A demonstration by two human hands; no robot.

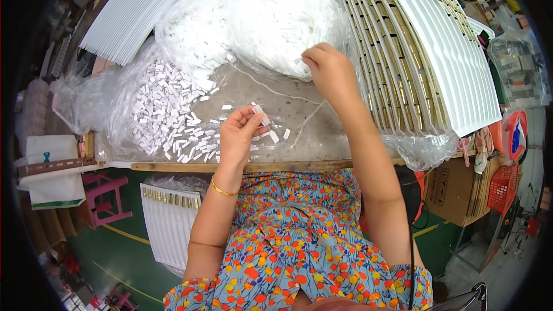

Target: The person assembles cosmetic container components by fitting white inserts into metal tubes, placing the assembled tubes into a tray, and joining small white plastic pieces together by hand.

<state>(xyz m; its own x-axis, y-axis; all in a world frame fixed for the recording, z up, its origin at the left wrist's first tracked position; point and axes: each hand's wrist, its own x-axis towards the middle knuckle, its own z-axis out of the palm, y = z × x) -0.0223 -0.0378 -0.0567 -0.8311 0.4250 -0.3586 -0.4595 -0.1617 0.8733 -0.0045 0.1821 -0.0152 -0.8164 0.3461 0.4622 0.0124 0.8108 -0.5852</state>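
My left hand [235,133] is closed over the near part of the table, with a small white rectangular piece [262,116] between thumb and fingers. More such pieces lie just under its fingertips. Farther off to the right, my right hand [331,72] is pinched at the near edge of a clear plastic bag [282,17] full of white pieces. A small pale piece [299,60] shows at its fingertips, partly lost against the bag. Left of my left hand spreads a loose pile of white pieces [164,103], spilling from a clear bag.
Stacked white corrugated trays [144,8] stand at the far left. To the right, white trays [455,52] hold rows of brass-coloured parts [397,40]. A wooden edge [288,166] borders the table. Below are a pink stool [106,198], a cardboard box [461,190] and a red basket [502,189].
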